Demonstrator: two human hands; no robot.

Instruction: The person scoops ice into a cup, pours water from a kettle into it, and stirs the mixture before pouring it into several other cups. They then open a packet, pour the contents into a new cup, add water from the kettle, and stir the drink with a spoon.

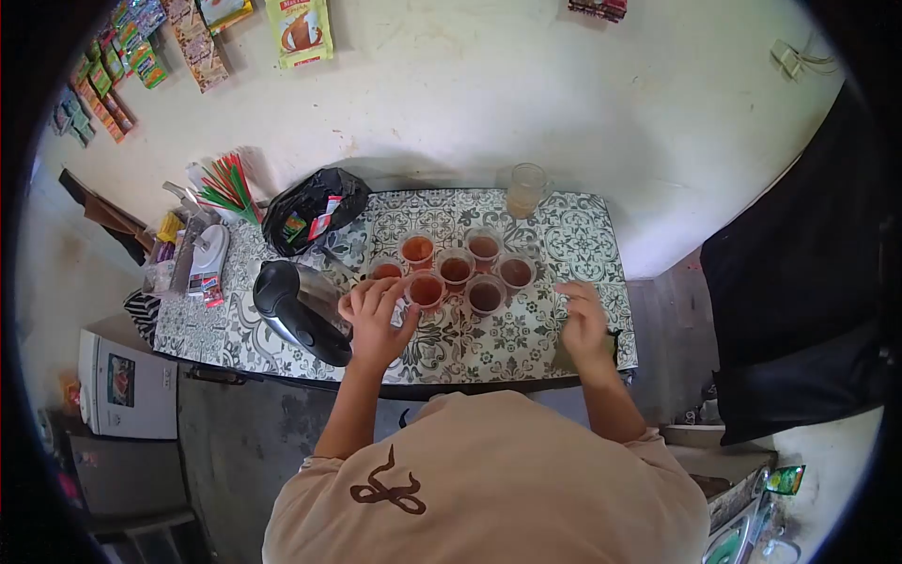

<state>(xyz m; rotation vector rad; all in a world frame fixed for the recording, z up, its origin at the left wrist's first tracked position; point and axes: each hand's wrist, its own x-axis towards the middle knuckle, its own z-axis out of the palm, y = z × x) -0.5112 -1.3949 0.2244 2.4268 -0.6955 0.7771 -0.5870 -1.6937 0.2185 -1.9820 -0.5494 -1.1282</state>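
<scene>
Several clear plastic cups of brown tea (456,270) stand in a cluster on the patterned tabletop (564,240). My left hand (376,315) rests at the cluster's near-left side, fingers touching the front-left cup (425,289); I cannot tell whether it grips that cup. My right hand (584,324) lies flat on the table to the right of the cups, fingers spread, holding nothing. A black electric kettle (296,310) sits just left of my left hand.
A taller glass of pale drink (526,188) stands at the back by the wall. A black plastic bag (315,211), coloured straws (225,183) and small packets lie at the left. Snack sachets hang on the wall (301,33). A white appliance (127,385) stands lower left.
</scene>
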